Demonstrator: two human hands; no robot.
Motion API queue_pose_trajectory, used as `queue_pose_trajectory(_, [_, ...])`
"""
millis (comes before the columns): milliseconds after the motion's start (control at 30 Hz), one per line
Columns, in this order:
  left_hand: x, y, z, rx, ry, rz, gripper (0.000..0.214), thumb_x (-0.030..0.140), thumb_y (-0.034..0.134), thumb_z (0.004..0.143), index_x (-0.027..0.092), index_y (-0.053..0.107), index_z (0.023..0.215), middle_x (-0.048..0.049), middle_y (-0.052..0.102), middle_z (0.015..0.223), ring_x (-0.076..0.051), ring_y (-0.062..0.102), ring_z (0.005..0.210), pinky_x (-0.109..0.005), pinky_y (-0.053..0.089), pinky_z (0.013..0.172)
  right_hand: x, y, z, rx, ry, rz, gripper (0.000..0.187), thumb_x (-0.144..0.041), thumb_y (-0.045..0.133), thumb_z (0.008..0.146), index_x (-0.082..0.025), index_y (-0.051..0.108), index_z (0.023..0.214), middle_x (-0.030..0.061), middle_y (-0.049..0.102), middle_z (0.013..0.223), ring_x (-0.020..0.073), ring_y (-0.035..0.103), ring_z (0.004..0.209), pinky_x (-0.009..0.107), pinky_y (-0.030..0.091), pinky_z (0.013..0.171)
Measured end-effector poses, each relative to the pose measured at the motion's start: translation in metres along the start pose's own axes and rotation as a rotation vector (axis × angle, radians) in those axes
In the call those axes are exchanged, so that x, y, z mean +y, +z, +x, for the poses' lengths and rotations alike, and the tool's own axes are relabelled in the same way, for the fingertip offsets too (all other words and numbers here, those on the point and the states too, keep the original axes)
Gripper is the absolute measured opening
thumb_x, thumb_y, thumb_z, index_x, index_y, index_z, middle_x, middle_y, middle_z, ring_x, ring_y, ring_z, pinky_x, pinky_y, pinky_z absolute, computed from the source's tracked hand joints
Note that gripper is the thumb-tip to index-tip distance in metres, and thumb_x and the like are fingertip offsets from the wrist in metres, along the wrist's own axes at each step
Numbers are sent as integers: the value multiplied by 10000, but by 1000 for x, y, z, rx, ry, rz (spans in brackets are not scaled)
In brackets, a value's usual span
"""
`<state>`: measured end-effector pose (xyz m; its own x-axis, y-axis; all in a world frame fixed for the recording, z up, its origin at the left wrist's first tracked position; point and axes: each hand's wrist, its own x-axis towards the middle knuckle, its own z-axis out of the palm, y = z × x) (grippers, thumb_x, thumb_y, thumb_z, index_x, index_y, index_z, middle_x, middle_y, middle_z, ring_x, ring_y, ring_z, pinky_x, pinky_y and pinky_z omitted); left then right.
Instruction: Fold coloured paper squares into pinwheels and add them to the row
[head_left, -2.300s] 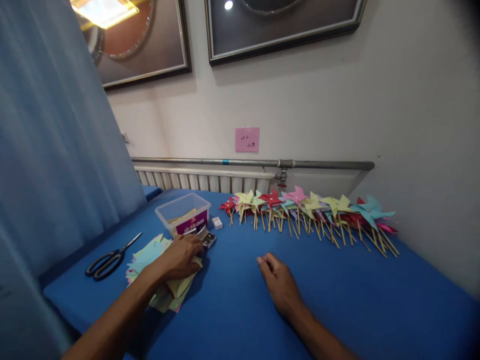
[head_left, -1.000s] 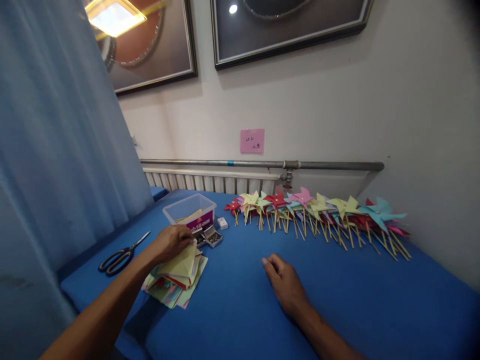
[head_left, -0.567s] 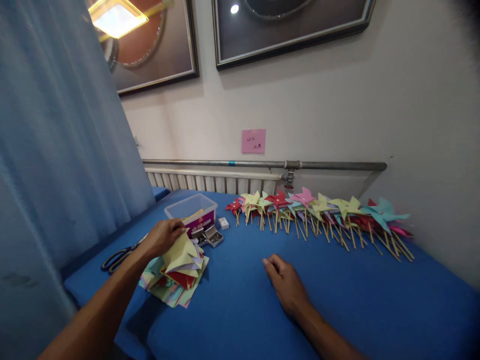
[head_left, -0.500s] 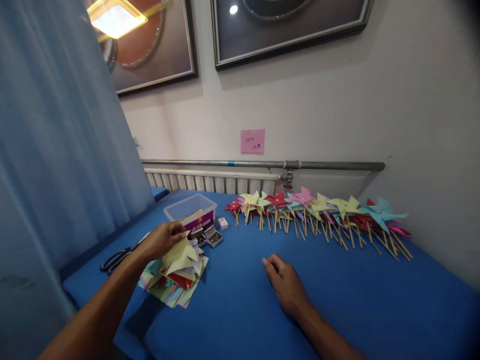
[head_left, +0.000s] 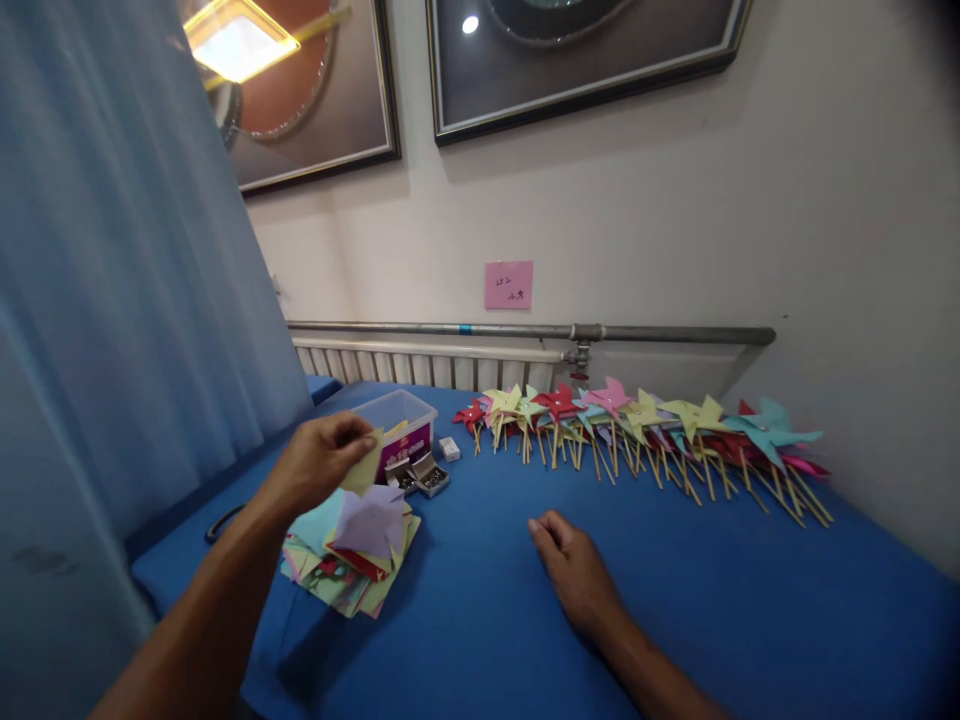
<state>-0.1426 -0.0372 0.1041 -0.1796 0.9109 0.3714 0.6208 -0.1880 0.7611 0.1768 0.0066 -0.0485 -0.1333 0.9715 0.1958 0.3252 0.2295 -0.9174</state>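
My left hand [head_left: 322, 460] pinches a pale yellow paper sheet [head_left: 365, 470] by its edge, lifted above a stack of coloured papers [head_left: 375, 525]. A lilac sheet lies on top of that stack, with red, green and blue ones beneath. Just behind stand two small open boxes of metal pins [head_left: 429, 476] and a clear plastic tub with a purple label [head_left: 401, 415]. My right hand [head_left: 574, 565] rests on the blue table, its fingers curled closed with nothing visible in them. Black scissor handles [head_left: 223, 522] show partly behind my left forearm.
Finished paper pinwheels on sticks [head_left: 637, 415] lie in a long row at the back right of the blue table [head_left: 480, 620]. A small white box [head_left: 449, 449] sits beside the tub. Behind run a metal pipe [head_left: 675, 334] and a radiator; a blue curtain [head_left: 135, 250] hangs at left.
My left hand has raised the pale yellow sheet off the stack, uncovering the lilac sheet under it. My right hand has stayed in place.
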Motion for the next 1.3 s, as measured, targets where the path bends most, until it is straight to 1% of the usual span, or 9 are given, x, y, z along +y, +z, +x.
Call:
queue_pose_trajectory(100, [21,47,-2,-163,-79,-292,278,417,759,679,158,667,717,3,613,624,-114,515,545,-221,390,526,3,2,3,-20,46,165,416,-590,543,855,-220,525,664,-41,502,560,132,441,515,263,348,519])
queue_pose_trajectory(200, [29,108,0,-228,-185,-646,344,403,831,575,152,629,697,18,589,584,-87,481,482,-206,354,484,4,1,7,-4,170,519,507,-703,606,775,-199,646,810,32,666,692,162,576,562,293,447,559])
queue_pose_trajectory(267, [28,149,2,-233,-282,-848,393,386,864,507,155,600,682,19,595,566,-84,484,461,-209,358,479,2,-4,8,-67,234,757,536,-707,620,778,-185,684,884,81,724,790,192,658,665,337,510,679])
queue_pose_trajectory(367, [22,200,2,-201,-419,-939,411,361,876,460,147,597,672,12,600,546,-90,493,451,-218,372,473,-6,-12,6,-170,211,995,629,-749,503,836,-186,705,1030,129,753,998,253,703,917,401,517,850])
queue_pose_trajectory(467, [11,231,-3,-140,-481,-928,390,357,860,469,142,611,679,10,606,541,-98,500,449,-226,379,467,-12,-16,4,-201,194,1065,603,-714,507,862,-206,684,1135,118,760,1043,287,685,1035,437,507,901])
queue_pose_trajectory(667, [-4,240,-17,-191,-499,-918,351,366,836,510,140,618,668,20,601,541,-85,480,449,-219,370,466,-6,-9,3,-72,282,982,408,-432,772,787,-177,700,1097,89,782,965,289,708,984,417,533,878])
queue_pose_trajectory(833, [-6,242,-22,-304,-506,-957,311,345,811,553,125,649,701,-26,664,616,-116,552,504,-240,426,518,0,-9,5,81,291,922,395,-396,823,727,-172,718,1035,74,787,933,276,721,947,395,555,851])
queue_pose_trajectory(1000, [-7,246,-24,-361,-500,-998,375,309,813,554,86,713,839,-92,731,742,-174,634,586,-278,478,584,-5,-11,5,57,301,858,434,-429,818,725,-168,713,1055,85,785,959,287,720,952,403,560,842])
queue_pose_trajectory(1300, [-3,241,-26,-365,-527,-1074,367,287,824,559,85,723,849,-113,744,763,-175,643,592,-287,492,619,-9,-17,5,-49,218,818,466,-488,782,755,-187,702,1101,99,781,986,296,719,944,425,553,843])
